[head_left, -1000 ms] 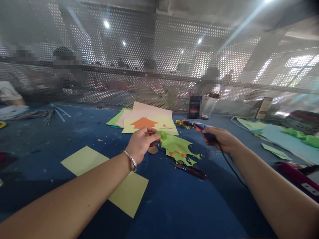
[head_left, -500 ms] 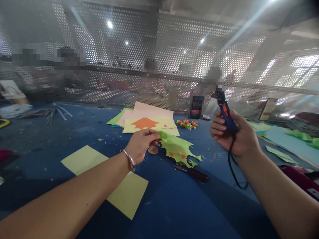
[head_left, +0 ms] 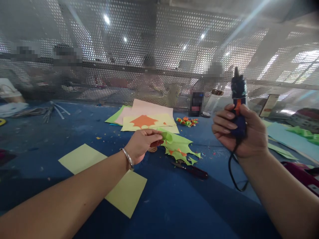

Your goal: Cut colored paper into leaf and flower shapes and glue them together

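My left hand (head_left: 142, 146), with a silver bangle at the wrist, pinches the curled edge of a green paper cutout (head_left: 179, 143) that has jagged, pointed edges and small orange pieces along its lower side. My right hand (head_left: 243, 132) is wrapped around a dark blue hot glue gun (head_left: 239, 93), its nozzle pointing up and its black cord hanging below. Dark-handled scissors (head_left: 198, 172) lie on the table just below the cutout. A round wooden disc (head_left: 152, 149) shows partly beneath my left fingers.
Stacked coloured paper (head_left: 152, 108) with an orange cutout (head_left: 144, 121) lies ahead, beside small orange-green paper pieces (head_left: 187, 121). Yellow paper squares (head_left: 127, 194) lie under my left forearm. A perforated metal screen (head_left: 119, 66) bounds the table's far side; blue paper (head_left: 286, 134) lies right.
My right hand has turned the glue gun more upright, so its nozzle now points up, slightly further right. My left hand keeps its pinch on the green cutout, whose edge now curls more.
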Demonstrator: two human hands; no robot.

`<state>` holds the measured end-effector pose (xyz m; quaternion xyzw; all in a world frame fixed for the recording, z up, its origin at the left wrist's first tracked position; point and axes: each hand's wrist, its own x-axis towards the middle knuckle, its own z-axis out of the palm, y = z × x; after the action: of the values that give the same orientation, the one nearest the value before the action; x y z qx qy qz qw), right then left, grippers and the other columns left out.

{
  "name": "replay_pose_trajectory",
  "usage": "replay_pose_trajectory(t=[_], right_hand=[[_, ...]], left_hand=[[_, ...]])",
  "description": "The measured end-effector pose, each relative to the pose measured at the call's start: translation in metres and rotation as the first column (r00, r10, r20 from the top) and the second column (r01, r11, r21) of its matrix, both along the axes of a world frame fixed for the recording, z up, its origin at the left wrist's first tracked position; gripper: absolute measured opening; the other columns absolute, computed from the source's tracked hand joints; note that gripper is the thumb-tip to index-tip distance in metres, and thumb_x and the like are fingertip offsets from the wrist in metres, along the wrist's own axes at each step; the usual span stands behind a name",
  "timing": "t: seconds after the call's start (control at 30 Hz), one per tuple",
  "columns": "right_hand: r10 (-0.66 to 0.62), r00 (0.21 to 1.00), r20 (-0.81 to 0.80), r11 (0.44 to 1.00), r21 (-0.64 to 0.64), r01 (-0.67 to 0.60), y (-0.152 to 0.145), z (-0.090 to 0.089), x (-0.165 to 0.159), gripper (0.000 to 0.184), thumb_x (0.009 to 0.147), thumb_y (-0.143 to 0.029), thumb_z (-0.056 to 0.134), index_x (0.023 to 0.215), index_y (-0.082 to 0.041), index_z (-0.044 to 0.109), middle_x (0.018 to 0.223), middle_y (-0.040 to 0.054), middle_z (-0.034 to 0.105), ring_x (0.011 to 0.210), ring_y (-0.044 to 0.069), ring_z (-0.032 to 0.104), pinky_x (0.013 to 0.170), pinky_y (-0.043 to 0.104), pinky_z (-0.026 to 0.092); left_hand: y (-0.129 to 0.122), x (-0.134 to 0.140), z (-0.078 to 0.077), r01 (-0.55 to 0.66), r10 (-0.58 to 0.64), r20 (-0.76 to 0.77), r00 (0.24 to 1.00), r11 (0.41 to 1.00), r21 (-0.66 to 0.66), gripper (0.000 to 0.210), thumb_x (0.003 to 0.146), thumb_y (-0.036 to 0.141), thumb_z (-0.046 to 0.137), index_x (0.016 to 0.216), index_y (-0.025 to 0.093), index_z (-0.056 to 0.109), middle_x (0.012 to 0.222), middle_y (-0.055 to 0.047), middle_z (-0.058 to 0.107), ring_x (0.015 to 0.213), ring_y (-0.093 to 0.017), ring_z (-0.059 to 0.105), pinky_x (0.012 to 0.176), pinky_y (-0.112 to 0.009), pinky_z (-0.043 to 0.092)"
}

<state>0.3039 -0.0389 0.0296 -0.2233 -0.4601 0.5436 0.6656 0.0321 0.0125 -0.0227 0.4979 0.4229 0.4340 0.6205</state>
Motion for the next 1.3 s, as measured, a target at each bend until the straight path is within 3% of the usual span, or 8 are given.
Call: replay_pose_trajectory(t=[0.13, 0.23, 0.33, 0.43, 0.6, 0.77, 0.97, 1.3], right_hand=[[-0.014, 0.997, 0.079, 0.999, -0.031, 0.017, 0.001, -0.002, -0.004, 0.009, 0.081, -0.024, 0.066, 0.079, -0.019, 0.059, 0.071, -0.0040, 0.038, 0.053, 0.007, 0.030, 0.047, 0.022, 0.030], [-0.127, 0.926, 0.355, 0.986, -0.054, 0.156, 0.004, -0.010, -0.009, 0.012, 0.082, -0.025, 0.064, 0.074, -0.019, 0.059, 0.063, -0.0016, 0.048, 0.053, 0.009, 0.040, 0.047, 0.024, 0.031], [-0.240, 0.704, 0.668, 0.955, 0.032, 0.295, 0.007, -0.022, -0.012, 0.021, 0.082, -0.031, 0.065, 0.066, -0.019, 0.058, 0.056, 0.0000, 0.054, 0.052, 0.011, 0.045, 0.049, 0.025, 0.034], [-0.264, 0.459, 0.848, 0.938, 0.115, 0.328, 0.009, -0.032, -0.015, 0.025, 0.080, -0.036, 0.066, 0.064, -0.018, 0.059, 0.054, 0.0005, 0.056, 0.051, 0.011, 0.047, 0.048, 0.026, 0.037], [-0.273, 0.287, 0.918, 0.926, 0.171, 0.337, 0.010, -0.041, -0.020, 0.026, 0.076, -0.042, 0.067, 0.073, -0.016, 0.065, 0.054, 0.0006, 0.057, 0.049, 0.014, 0.049, 0.046, 0.026, 0.039], [-0.336, 0.229, 0.914, 0.912, 0.255, 0.321, 0.009, -0.044, -0.025, 0.027, 0.076, -0.043, 0.066, 0.080, -0.017, 0.068, 0.063, 0.0021, 0.063, 0.057, 0.017, 0.053, 0.048, 0.027, 0.039], [-0.343, 0.219, 0.914, 0.907, 0.261, 0.330, 0.008, -0.043, -0.026, 0.022, 0.074, -0.041, 0.066, 0.072, -0.019, 0.064, 0.058, 0.0009, 0.060, 0.056, 0.017, 0.051, 0.046, 0.027, 0.038], [-0.335, 0.128, 0.934, 0.915, 0.289, 0.283, 0.008, -0.041, -0.026, 0.029, 0.074, -0.044, 0.063, 0.062, -0.020, 0.054, 0.053, -0.0020, 0.047, 0.052, 0.013, 0.041, 0.046, 0.026, 0.035]], left_hand=[[0.000, 0.001, -0.001, -0.018, 0.020, -0.039, 0.999, 0.999, 0.031, 0.006, 0.079, 0.015, 0.072, 0.084, 0.015, 0.075, 0.074, -0.006, 0.072, 0.070, -0.016, 0.069, 0.052, -0.021, 0.049], [0.000, 0.002, 0.000, -0.044, 0.049, -0.060, 0.997, 0.995, 0.088, 0.002, 0.079, 0.014, 0.072, 0.079, 0.015, 0.073, 0.072, -0.004, 0.071, 0.067, -0.015, 0.070, 0.056, -0.022, 0.052], [0.001, 0.001, 0.001, -0.074, 0.080, -0.039, 0.996, 0.987, 0.144, 0.005, 0.078, 0.011, 0.071, 0.075, 0.015, 0.072, 0.073, -0.003, 0.071, 0.065, -0.012, 0.069, 0.064, -0.023, 0.055], [0.004, -0.001, 0.000, -0.100, 0.106, -0.019, 0.994, 0.977, 0.190, 0.005, 0.077, 0.011, 0.072, 0.075, 0.015, 0.072, 0.075, -0.003, 0.072, 0.066, -0.012, 0.068, 0.070, -0.024, 0.057], [0.009, -0.004, -0.003, -0.103, 0.129, -0.072, 0.989, 0.953, 0.284, 0.002, 0.074, 0.015, 0.074, 0.075, 0.014, 0.073, 0.071, -0.004, 0.069, 0.063, -0.012, 0.064, 0.065, -0.024, 0.055], [0.006, -0.005, -0.002, -0.043, 0.107, -0.179, 0.978, 0.943, 0.331, 0.008, 0.074, 0.021, 0.075, 0.078, 0.015, 0.074, 0.071, -0.004, 0.070, 0.063, -0.013, 0.064, 0.064, -0.025, 0.054], [0.005, -0.006, -0.003, -0.028, 0.138, -0.257, 0.957, 0.921, 0.389, 0.006, 0.074, 0.023, 0.072, 0.076, 0.017, 0.074, 0.068, -0.003, 0.069, 0.062, -0.013, 0.063, 0.060, -0.024, 0.051], [0.007, -0.007, -0.006, 0.000, 0.125, -0.289, 0.949, 0.917, 0.398, 0.011, 0.076, 0.027, 0.071, 0.080, 0.017, 0.073, 0.072, -0.004, 0.070, 0.064, -0.015, 0.065, 0.063, -0.027, 0.053]])
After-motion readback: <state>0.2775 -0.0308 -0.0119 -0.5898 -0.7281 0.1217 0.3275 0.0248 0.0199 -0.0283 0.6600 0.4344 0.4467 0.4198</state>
